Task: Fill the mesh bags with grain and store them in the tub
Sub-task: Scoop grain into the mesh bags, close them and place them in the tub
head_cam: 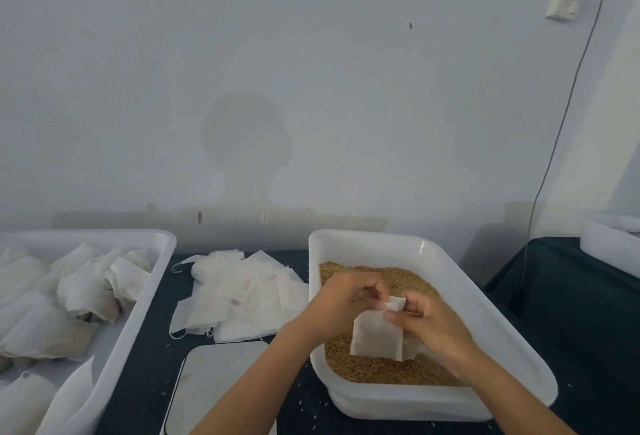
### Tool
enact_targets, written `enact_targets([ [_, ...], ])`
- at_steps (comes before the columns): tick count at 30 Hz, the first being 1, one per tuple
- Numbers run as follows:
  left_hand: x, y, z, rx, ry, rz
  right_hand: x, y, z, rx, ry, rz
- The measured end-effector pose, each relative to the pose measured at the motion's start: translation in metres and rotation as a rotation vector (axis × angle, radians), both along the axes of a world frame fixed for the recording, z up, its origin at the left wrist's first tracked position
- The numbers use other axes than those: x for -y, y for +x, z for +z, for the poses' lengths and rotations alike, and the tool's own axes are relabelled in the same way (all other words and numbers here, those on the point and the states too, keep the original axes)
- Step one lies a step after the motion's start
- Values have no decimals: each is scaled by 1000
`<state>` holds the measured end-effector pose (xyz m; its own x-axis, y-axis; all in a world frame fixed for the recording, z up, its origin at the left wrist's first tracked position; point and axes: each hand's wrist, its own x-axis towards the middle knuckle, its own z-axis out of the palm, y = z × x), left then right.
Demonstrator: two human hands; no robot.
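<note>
a dark-covered table [568, 313] carries a big white tub [138, 299] of filled bags at left and a white bin [460, 299] of brown grain [367, 365] at right, with a heap of empty mesh bags [242, 299] lying between them. over the grain, the left hand [341, 301] and right hand [431, 325] hold one small mesh bag [377, 337], their curled fingers pinching its top edge from either side while its body hangs down just above the grain.

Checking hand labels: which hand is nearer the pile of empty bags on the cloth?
Left. The left hand is over the grain tub's near-pile edge; the right hand is farther across. Both pinch one bag.
</note>
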<state>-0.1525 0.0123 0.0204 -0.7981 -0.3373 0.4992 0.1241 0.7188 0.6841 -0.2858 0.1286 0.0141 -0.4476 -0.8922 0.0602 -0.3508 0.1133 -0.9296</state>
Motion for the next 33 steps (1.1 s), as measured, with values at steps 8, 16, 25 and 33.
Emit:
enact_targets([
  [8, 1, 30, -9, -149, 329, 279, 13, 29, 11, 246, -262, -72],
  [16, 12, 109, -13, -210, 291, 571, 54, 111, 8, -23, -325, -91],
  [25, 23, 172, -51, -45, 334, 726, 82, 173, -42, -187, -221, -36],
  [33, 35, 178, -79, 45, 377, 799, 98, 176, -66, -179, -167, 61],
])
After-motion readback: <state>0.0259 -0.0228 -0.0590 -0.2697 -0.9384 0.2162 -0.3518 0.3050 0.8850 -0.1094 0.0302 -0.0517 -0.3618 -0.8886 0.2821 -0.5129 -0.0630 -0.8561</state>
